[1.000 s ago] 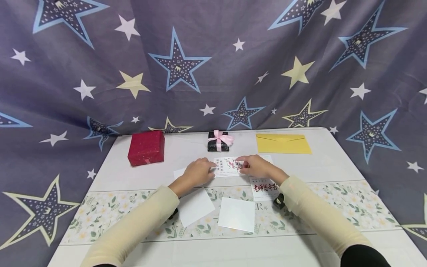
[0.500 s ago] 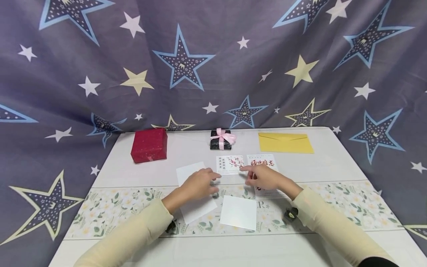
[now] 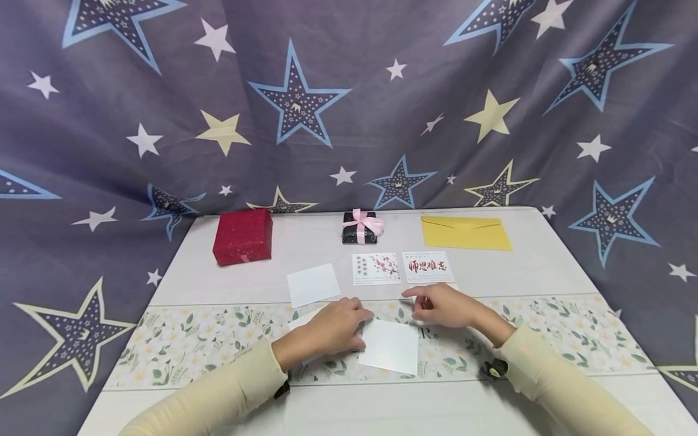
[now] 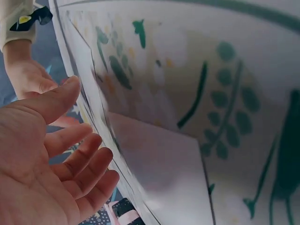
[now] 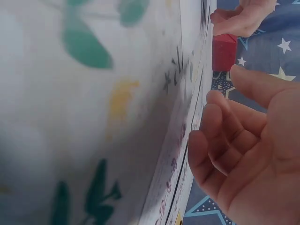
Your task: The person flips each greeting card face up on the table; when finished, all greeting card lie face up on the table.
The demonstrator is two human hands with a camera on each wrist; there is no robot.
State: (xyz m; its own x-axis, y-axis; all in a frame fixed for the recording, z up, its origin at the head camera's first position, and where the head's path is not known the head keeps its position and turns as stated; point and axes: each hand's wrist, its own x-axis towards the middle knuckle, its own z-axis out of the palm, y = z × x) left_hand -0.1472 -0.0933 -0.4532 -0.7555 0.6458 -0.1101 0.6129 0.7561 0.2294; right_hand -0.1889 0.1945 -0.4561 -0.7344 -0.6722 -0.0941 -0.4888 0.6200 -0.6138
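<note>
My left hand (image 3: 332, 327) is low over the table at the left edge of a blank white square card (image 3: 388, 347), fingers loosely bent and pinching nothing. Its forearm and fingers cover most of another white card lying beneath. The left wrist view shows that palm with relaxed fingers beside a white card (image 4: 164, 168). My right hand (image 3: 447, 306) hovers over a card it largely hides, its index finger extended leftward; in the right wrist view the fingers are softly curved around nothing. Just beyond lie a card with red lettering (image 3: 428, 267) and a card with red blossoms (image 3: 376, 269), side by side.
A further blank white card (image 3: 313, 284) lies left of the blossom card. Along the back stand a red box (image 3: 243, 237) and a black box with a pink bow (image 3: 360, 229), with a yellow envelope (image 3: 466, 233) at the right. A star-patterned curtain (image 3: 349, 109) hangs behind the table.
Both hands have left the blossom card's edges. The left came toward the front white card; the right drew back toward the front, uncovering the red-lettered card. The blossom card lies flat.
</note>
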